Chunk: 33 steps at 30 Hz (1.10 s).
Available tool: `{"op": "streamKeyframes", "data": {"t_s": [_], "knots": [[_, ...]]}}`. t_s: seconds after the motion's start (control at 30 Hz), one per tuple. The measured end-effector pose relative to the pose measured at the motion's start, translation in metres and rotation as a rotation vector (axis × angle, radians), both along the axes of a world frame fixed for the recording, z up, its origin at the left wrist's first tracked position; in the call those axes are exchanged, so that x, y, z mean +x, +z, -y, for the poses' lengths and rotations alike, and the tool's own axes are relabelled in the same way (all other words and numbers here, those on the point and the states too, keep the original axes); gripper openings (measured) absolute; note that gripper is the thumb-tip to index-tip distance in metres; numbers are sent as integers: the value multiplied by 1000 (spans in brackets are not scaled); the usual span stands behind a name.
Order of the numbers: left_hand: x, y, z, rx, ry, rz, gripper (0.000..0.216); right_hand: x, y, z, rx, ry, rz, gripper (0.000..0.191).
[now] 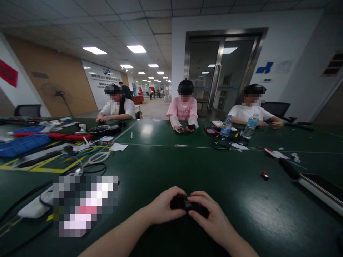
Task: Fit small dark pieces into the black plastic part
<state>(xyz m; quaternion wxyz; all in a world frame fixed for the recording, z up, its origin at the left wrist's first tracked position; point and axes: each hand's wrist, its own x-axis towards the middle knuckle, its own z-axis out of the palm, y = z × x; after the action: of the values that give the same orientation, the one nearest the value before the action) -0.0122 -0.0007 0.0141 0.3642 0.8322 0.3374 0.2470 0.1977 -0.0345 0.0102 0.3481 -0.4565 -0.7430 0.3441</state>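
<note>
Between my two hands, low at the near edge of the green table [166,171], sits a small black part [184,203] with a bit of metal showing at its middle. My left hand [163,207] curls round its left end, fingers folded over the top and pinching it, while my right hand [211,214] closes on the right end the same way, thumb and fingertips pressed onto it (what exactly the part is, I cannot tell; it is mostly hidden by my fingers). Both hands rest just above the tabletop, touching each other over the part.

Off to my left lie a white cable coil [98,157] and a blue tray [23,144], with loose wires around them. To my right a tiny red piece [265,175] lies alone on the green, and beyond it a long dark bar [316,185] runs toward the edge. Across the table three people sit; the one in the pink shirt [183,109] holds something small in both hands. Two water bottles [226,125] stand near the person on the right.
</note>
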Motion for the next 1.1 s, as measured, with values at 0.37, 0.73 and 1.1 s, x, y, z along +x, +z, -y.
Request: {"op": "streamKeyframes", "data": {"t_s": [0.37, 0.73, 1.1], "knots": [[-1, 4, 2, -50, 7, -80, 36, 2, 0, -1, 6, 14, 3, 25], [0, 4, 1, -74, 24, -83, 36, 2, -2, 1, -18, -8, 37, 31], [0, 3, 2, -47, 15, -59, 38, 1, 1, 1, -10, 0, 20, 23]]}}
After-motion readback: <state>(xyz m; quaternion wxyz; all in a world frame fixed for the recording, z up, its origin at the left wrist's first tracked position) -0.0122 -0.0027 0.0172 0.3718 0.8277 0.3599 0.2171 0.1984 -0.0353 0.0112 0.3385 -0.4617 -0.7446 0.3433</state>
